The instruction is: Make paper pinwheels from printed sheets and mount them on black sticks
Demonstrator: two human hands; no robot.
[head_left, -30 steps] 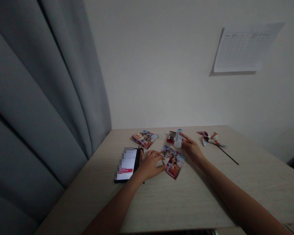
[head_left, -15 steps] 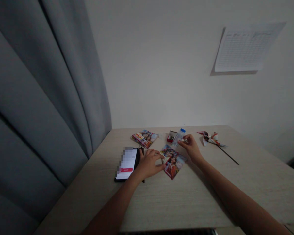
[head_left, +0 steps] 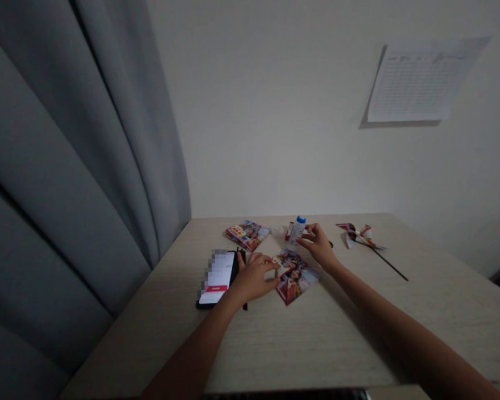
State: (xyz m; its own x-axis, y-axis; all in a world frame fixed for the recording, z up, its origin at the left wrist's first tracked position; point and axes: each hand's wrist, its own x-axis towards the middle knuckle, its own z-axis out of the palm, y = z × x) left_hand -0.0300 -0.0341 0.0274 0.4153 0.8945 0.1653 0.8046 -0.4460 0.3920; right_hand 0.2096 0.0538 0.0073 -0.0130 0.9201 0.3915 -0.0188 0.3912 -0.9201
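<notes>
A square sheet of colourful printed paper (head_left: 299, 279) lies on the table, its left part folded up. My left hand (head_left: 259, 278) rests at that left side, fingers and thumb curled on the paper's edge. Beyond the sheet, my right hand (head_left: 319, 247) is closed on a small clear glue bottle (head_left: 296, 232) with a blue cap, which stands nearly upright. Partly hidden behind the bottle is a small red and white box (head_left: 289, 230).
A phone (head_left: 216, 280) with a lit screen lies left of my left hand, beside dark sticks (head_left: 245, 306). A stack of printed paper (head_left: 249, 234) is behind it. To the right lies a paper pinwheel (head_left: 360, 236) on a dark stick. A grey curtain (head_left: 87, 166) hangs at the left.
My right hand has moved slightly left with the glue bottle, which has gone from tilted to more upright. The printed paper has turned a little under my left hand.
</notes>
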